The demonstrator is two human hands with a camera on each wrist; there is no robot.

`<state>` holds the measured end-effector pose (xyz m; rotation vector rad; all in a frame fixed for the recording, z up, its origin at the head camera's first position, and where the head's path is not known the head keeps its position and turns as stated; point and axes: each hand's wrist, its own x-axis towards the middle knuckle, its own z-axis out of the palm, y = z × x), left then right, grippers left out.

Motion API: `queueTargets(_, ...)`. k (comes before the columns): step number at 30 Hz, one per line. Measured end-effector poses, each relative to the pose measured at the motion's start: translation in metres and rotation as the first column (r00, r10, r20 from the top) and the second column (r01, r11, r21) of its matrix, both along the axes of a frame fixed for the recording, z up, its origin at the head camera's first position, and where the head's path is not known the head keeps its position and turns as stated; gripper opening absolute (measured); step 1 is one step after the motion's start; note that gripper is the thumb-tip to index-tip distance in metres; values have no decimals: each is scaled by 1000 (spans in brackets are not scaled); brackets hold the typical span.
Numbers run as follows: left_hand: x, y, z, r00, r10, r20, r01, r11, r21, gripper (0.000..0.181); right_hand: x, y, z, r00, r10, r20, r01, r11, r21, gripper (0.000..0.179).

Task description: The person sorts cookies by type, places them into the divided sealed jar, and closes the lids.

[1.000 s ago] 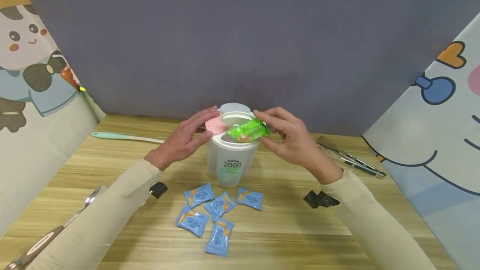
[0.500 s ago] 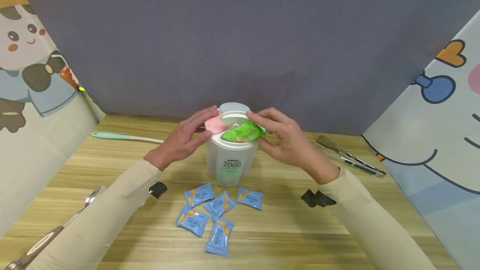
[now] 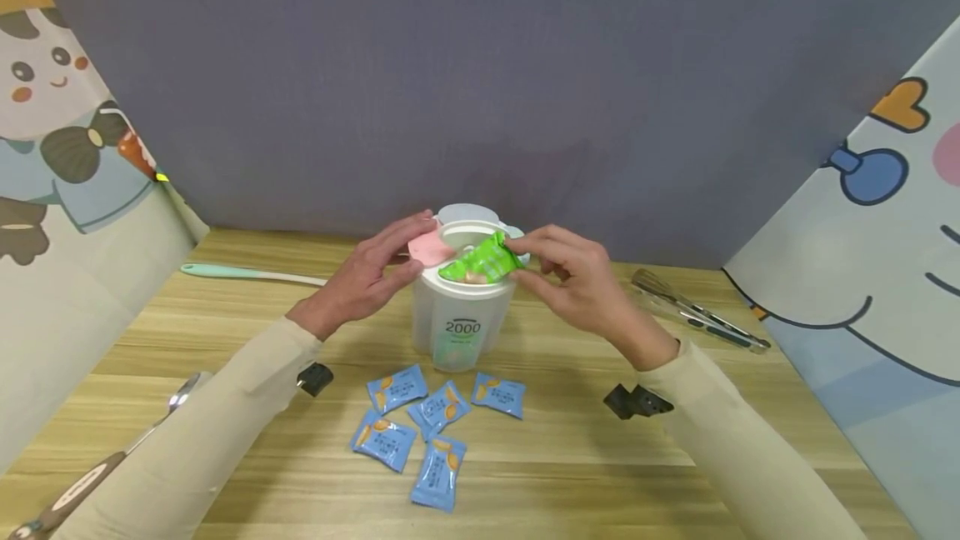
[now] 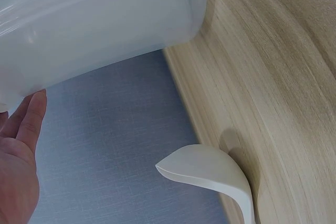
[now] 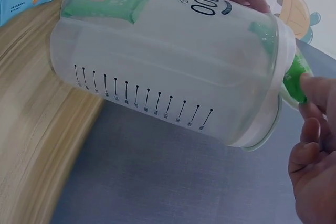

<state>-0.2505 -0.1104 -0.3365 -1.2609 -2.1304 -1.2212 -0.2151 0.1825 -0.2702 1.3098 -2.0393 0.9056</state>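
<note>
A translucent storage canister (image 3: 423,327) marked 2000 stands upright on the table. It has a white rim and flip lids, one of them a pink lid (image 3: 431,249). My left hand (image 3: 367,275) rests on the canister's left side by that lid, thumb and fingers extended. In the left wrist view its fingertips (image 4: 37,103) touch the wall. With thumb and fingers my right hand (image 3: 573,283) pinches the right end of a green snack packet (image 3: 483,261), whose left end dips into the opening. Another green packet (image 5: 107,1) shows through the wall near the bottom.
Several blue snack packets (image 3: 438,473) lie in front of the canister. A white ladle (image 4: 210,169) with a mint handle is at the back left. A whisk and tongs (image 3: 720,327) lie at the right. A brown-handled utensil (image 3: 93,477) is partly under the left sleeve.
The green packet has shifted left and lower into the canister's opening. My right hand's index finger has come off the rim and now pinches the packet's end. My left hand stays put.
</note>
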Motion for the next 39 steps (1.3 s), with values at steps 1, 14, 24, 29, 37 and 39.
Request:
queueTargets(1,0,0,0,1000,2,-1,-2,1000,-2,54,0,0,0,1000,3,-6,-3,1000,-3,37)
queueTargets(14,0,0,0,1000,12,7,-12,1000,-11,53,0,1,4,999,-19,-42,17,999,-48,27)
queueTargets(24,1,0,1,1000,15,11,-14,1000,-11,53,-1,-3,9,994,-26,-109,20,998,-53,25)
queueTargets(29,0,0,0,1000,10,-4,-10,1000,-7,52,1,-5,8,995,-11,-95,4,998,-70,23)
queueTargets(37,-1,0,0,1000,6,-16,-6,1000,3,53,1,1,3,995,-41,-87,32,994,-104,20)
queueTargets(39,-1,0,-1,1000,9,-17,-9,1000,3,53,2,4,0,996,-47,-78,38,994,-104,15)
